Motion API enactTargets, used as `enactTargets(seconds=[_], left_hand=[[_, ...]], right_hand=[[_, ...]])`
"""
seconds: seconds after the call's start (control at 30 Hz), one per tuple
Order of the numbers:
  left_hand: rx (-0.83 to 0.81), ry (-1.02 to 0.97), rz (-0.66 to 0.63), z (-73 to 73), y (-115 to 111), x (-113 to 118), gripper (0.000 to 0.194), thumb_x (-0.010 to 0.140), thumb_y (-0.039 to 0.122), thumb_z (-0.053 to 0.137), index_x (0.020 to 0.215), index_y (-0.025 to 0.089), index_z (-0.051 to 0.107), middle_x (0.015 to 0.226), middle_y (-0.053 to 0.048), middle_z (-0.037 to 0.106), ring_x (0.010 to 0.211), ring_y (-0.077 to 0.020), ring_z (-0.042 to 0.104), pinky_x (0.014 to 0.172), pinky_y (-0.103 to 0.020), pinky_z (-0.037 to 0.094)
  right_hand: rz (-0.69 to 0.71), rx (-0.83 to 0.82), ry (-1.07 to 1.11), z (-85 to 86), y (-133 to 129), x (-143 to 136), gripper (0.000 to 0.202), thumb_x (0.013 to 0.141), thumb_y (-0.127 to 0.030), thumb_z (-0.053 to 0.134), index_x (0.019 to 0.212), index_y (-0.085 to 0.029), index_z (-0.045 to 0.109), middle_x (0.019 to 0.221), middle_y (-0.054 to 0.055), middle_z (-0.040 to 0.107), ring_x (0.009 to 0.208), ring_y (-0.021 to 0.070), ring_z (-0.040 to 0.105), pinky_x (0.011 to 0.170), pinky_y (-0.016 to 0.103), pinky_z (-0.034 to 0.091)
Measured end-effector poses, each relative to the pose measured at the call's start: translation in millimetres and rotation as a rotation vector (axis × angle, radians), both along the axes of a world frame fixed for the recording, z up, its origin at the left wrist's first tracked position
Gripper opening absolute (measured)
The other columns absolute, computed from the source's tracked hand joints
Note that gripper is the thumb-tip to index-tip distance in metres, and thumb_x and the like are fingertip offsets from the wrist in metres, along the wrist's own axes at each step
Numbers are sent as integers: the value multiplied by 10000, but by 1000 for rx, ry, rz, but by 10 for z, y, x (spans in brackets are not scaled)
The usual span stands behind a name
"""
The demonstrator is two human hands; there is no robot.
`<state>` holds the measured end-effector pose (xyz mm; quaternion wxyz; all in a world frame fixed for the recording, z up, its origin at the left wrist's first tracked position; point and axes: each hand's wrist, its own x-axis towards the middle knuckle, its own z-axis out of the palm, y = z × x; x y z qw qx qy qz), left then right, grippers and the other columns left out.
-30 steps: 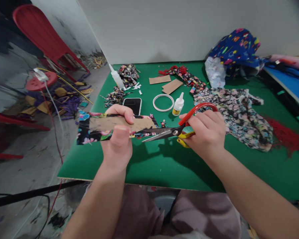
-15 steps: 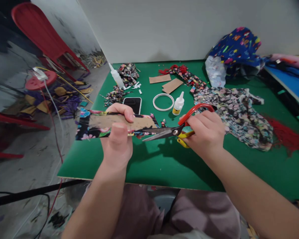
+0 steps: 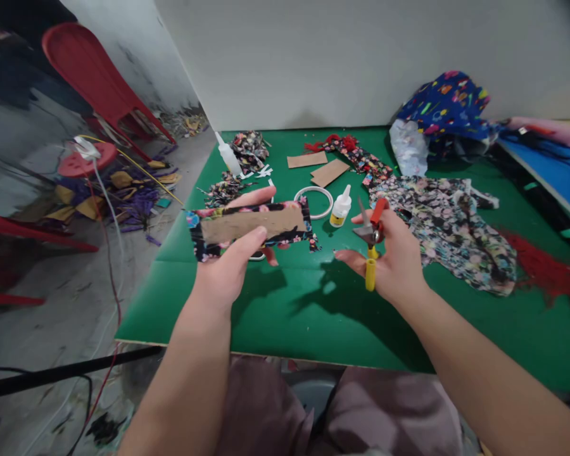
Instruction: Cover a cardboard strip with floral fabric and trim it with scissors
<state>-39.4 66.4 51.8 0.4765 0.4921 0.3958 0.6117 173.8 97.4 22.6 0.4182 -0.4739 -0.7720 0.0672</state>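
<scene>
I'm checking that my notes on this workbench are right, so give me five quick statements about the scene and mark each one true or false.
1. The left hand holds the floral-edged brown piece. True.
2. The scissors are cutting into that piece. False: the scissors are apart from it, in the right hand.
3. The white ring lies to the left of the bottle with the yellow label. True.
4. The table top is red. False: the table top is green.
5. The blue patterned cloth is toward the back right. True.
</scene>
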Motion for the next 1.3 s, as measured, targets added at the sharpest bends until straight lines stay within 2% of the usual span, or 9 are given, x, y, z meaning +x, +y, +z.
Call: enactTargets(seconds=[0.07, 0.17, 0.23, 0.33, 0.53, 0.73, 1.03, 1.3], left_hand=[[-75, 30, 42, -21, 2, -62, 242, 733, 253, 659, 971, 209, 646, 991, -40, 661, 715, -185, 657, 451, -255, 529], [-84, 59, 122, -91, 14, -147, 188, 670, 268, 724, 845, 212, 681, 907, -17, 696, 781, -213, 672, 568, -312, 581], [-85, 85, 116, -146, 32, -200, 182, 644, 249, 747, 810, 200, 691, 847, -17, 709, 775, -216, 677, 632, -341, 589], [-45, 90, 110, -186, 65, -248, 184, 621, 221, 766, 785, 186, 689, 791, -12, 715, 744, -185, 681, 678, -304, 582], [-90, 76, 106, -98, 91, -210, 244, 715, 344, 688, 878, 173, 628, 782, -40, 700, 662, -204, 681, 473, -277, 558], [-12, 82, 128, -107, 88, -199, 227, 753, 371, 649, 897, 206, 591, 818, -16, 683, 650, -167, 678, 489, -243, 559], [-68, 80, 114, -87, 78, -125, 234, 761, 359, 644, 911, 193, 575, 807, -20, 678, 627, -172, 676, 453, -240, 559], [-111, 31, 133, -107, 106, -88, 231, 742, 362, 663, 877, 194, 578, 801, -8, 690, 549, -134, 648, 372, -189, 507]], right_hand=[[-4, -36, -41, 7, 10, -7, 446, 659, -583, 630, 835, -198, 489, 682, 7, 493, 590, 153, 438, 524, 275, 337], [31, -14, -139, 0, 14, -21, 429, 659, -566, 641, 786, -195, 468, 672, 9, 485, 606, 159, 433, 534, 274, 328], [43, 27, -197, -16, 11, -26, 417, 668, -568, 635, 735, -198, 456, 640, 7, 472, 603, 162, 427, 526, 271, 306], [22, 57, -233, -38, 6, -28, 417, 695, -589, 601, 704, -197, 462, 605, 5, 461, 595, 164, 424, 524, 271, 293], [67, -52, -290, -24, 4, -23, 475, 689, -656, 557, 719, -189, 479, 611, 11, 478, 566, 154, 412, 531, 263, 307], [97, -93, -374, -20, -14, -25, 564, 643, -728, 526, 752, -175, 506, 626, 17, 477, 574, 158, 415, 532, 255, 299], [-14, -6, -418, -70, -25, -32, 600, 683, -759, 431, 670, -170, 543, 549, 18, 463, 550, 156, 434, 518, 251, 261], [-75, 102, -439, -84, -21, -20, 528, 743, -671, 439, 653, -169, 575, 517, 25, 475, 531, 153, 445, 507, 257, 237]])
